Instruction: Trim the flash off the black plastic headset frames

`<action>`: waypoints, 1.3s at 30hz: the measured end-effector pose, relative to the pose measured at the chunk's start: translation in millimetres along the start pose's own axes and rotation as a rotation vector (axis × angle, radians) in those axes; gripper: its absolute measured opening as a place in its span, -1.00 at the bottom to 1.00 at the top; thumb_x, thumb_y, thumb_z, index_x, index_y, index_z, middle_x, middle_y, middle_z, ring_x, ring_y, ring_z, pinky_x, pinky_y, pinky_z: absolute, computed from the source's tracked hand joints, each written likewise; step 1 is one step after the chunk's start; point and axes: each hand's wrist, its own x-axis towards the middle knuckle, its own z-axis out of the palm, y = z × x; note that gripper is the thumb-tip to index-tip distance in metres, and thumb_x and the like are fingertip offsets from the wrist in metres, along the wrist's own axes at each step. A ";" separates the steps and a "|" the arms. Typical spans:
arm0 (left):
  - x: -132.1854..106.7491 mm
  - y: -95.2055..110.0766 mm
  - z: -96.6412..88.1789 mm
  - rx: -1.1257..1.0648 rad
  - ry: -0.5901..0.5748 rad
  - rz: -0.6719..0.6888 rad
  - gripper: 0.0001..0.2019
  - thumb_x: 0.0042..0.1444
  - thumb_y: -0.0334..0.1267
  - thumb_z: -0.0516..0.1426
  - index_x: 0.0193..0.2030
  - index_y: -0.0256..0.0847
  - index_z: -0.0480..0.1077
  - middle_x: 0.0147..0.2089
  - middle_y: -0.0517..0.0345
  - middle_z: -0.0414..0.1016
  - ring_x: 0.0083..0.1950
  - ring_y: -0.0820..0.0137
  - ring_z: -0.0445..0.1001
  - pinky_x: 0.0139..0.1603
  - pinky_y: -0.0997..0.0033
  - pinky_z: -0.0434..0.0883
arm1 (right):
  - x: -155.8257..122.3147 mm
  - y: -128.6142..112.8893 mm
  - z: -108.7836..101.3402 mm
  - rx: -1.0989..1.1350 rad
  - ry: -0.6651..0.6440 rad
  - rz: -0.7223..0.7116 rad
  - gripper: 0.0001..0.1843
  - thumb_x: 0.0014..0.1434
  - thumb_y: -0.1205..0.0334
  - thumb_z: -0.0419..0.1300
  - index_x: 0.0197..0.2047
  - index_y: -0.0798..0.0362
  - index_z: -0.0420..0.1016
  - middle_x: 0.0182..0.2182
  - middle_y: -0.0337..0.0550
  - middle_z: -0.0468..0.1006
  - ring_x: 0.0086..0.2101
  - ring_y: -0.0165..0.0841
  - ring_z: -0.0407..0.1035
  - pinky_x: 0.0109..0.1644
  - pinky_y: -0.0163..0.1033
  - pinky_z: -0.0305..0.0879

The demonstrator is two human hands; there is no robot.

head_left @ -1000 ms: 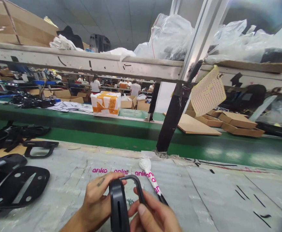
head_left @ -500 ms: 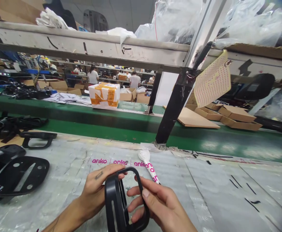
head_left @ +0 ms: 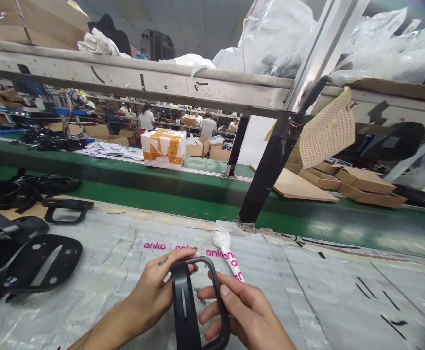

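Black plastic frame (head_left: 194, 301) sits slightly higher and more upright than half a second ago, just in front of the pink-lettered tape roll (head_left: 230, 260). Left hand (head_left: 154, 291) and right hand (head_left: 241, 311) both curl closed around it (grip unchanged); repositioning only.

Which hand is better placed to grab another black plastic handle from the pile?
Left. The left hand is nearer the pile of black plastic handles, though both hands grip the black plastic loop-shaped handle.
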 end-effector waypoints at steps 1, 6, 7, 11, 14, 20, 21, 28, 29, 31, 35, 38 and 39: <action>1.0 1.2 -0.1 -0.033 -0.009 -0.090 -0.64 0.23 -0.34 0.07 0.17 -0.12 0.28 -0.11 0.09 0.58 -0.21 0.36 0.59 -0.20 0.47 0.51 | 0.5 -2.6 -0.9 -0.041 0.033 0.000 -0.33 0.01 -0.17 0.34 0.06 0.12 0.48 -0.17 0.03 0.56 -0.34 -0.23 0.49 -0.34 -0.17 0.42; 9.5 11.2 -0.4 -0.092 -0.011 -0.381 -0.63 0.24 -0.25 0.04 0.19 -0.16 0.26 -0.24 0.16 0.56 -0.46 0.44 0.50 -0.46 0.53 0.45 | 2.8 -18.6 -12.0 -0.409 0.234 -0.201 -0.46 0.11 -0.12 0.24 0.10 -0.03 0.47 -0.01 -0.05 0.53 -0.08 -0.16 0.43 0.09 -0.05 0.29; 10.6 12.3 -0.1 -0.106 -0.008 -0.401 -0.63 0.23 -0.27 0.04 0.17 -0.16 0.28 -0.25 0.18 0.55 -0.48 0.45 0.49 -0.48 0.53 0.45 | 3.3 -20.5 -14.5 -0.468 0.223 -0.234 -0.51 0.13 -0.03 0.24 0.10 -0.05 0.47 0.00 -0.07 0.52 -0.05 -0.17 0.41 0.10 -0.07 0.28; 10.9 16.4 2.9 -0.268 -0.012 -0.453 -0.62 0.16 -0.37 0.04 0.13 -0.19 0.31 -0.09 0.11 0.54 -0.48 0.45 0.50 -0.54 0.51 0.48 | 6.1 -21.4 -20.2 -0.589 0.055 -0.303 -0.63 0.18 0.24 0.19 0.07 -0.06 0.50 0.03 -0.11 0.51 -0.02 -0.17 0.38 0.03 -0.13 0.32; 7.9 24.7 6.0 -0.328 -0.011 -0.474 -0.61 0.13 -0.40 0.05 0.12 -0.20 0.30 0.00 0.04 0.52 -0.50 0.47 0.50 -0.53 0.51 0.48 | 9.8 -18.7 -21.9 -0.536 -0.024 -0.310 -0.68 0.20 0.16 0.22 0.02 -0.03 0.54 -0.05 -0.09 0.56 -0.05 -0.13 0.40 -0.02 -0.13 0.33; 1.1 41.3 11.1 -0.327 0.028 -0.565 -0.54 0.11 -0.23 0.15 0.15 -0.16 0.19 0.03 -0.03 0.50 -0.56 0.43 0.52 -0.64 0.49 0.45 | 14.6 -15.7 -24.1 -0.398 -0.023 -0.259 -0.60 0.11 0.01 0.32 -0.03 0.02 0.57 -0.22 -0.12 0.61 -0.21 -0.18 0.44 -0.21 -0.24 0.33; 0.2 41.8 11.2 -0.333 0.027 -0.562 -0.55 0.11 -0.23 0.16 0.14 -0.15 0.19 0.03 -0.04 0.50 -0.56 0.43 0.52 -0.66 0.50 0.44 | 14.6 -15.8 -23.9 -0.398 -0.022 -0.258 -0.60 0.10 0.00 0.32 -0.04 0.01 0.57 -0.24 -0.13 0.61 -0.23 -0.20 0.44 -0.23 -0.26 0.32; -3.2 38.4 9.6 -0.345 0.030 -0.571 -0.58 0.13 -0.20 0.17 0.11 -0.15 0.20 0.02 -0.05 0.51 -0.58 0.44 0.51 -0.67 0.50 0.48 | 16.2 -15.2 -21.7 -0.400 -0.038 -0.244 -0.61 0.10 0.00 0.32 -0.06 0.02 0.58 -0.33 -0.17 0.59 -0.34 -0.27 0.38 -0.25 -0.27 0.27; -3.3 38.0 9.4 -0.349 0.030 -0.581 -0.57 0.12 -0.20 0.17 0.11 -0.14 0.20 0.04 -0.05 0.50 -0.58 0.43 0.51 -0.68 0.49 0.49 | 16.4 -14.4 -21.9 -0.403 -0.037 -0.240 -0.62 0.10 0.00 0.32 -0.06 0.01 0.58 -0.35 -0.18 0.59 -0.36 -0.29 0.37 -0.27 -0.27 0.25; -3.6 37.0 9.3 -0.360 0.028 -0.591 -0.56 0.11 -0.19 0.18 0.12 -0.13 0.19 0.05 -0.05 0.50 -0.57 0.41 0.52 -0.69 0.47 0.50 | 16.5 -12.5 -22.9 -0.411 -0.034 -0.236 -0.62 0.10 0.01 0.32 -0.06 0.01 0.58 -0.35 -0.18 0.59 -0.38 -0.30 0.36 -0.28 -0.28 0.24; -4.5 35.8 10.5 -0.348 0.026 -0.588 -0.55 0.11 -0.19 0.18 0.12 -0.14 0.19 0.01 -0.06 0.51 -0.59 0.42 0.51 -0.71 0.50 0.47 | 16.6 -9.2 -25.3 -0.423 -0.037 -0.236 -0.62 0.12 0.00 0.30 -0.04 0.02 0.57 -0.30 -0.16 0.59 -0.31 -0.26 0.38 -0.23 -0.26 0.26; -2.8 36.4 10.7 -0.359 0.039 -0.593 -0.54 0.10 -0.17 0.18 0.12 -0.16 0.19 0.04 -0.08 0.48 -0.61 0.44 0.49 -0.72 0.48 0.47 | 16.9 -9.6 -25.9 -0.434 -0.044 -0.241 -0.61 0.14 -0.01 0.29 -0.03 0.02 0.56 -0.25 -0.14 0.60 -0.26 -0.23 0.40 -0.18 -0.23 0.29; -1.5 36.4 9.6 -0.378 0.042 -0.600 -0.52 0.09 -0.15 0.20 0.12 -0.17 0.19 0.05 -0.10 0.48 -0.60 0.43 0.50 -0.72 0.47 0.47 | 17.0 -10.7 -25.6 -0.439 -0.039 -0.243 -0.60 0.14 -0.01 0.29 -0.02 0.02 0.55 -0.24 -0.13 0.59 -0.26 -0.23 0.41 -0.16 -0.23 0.30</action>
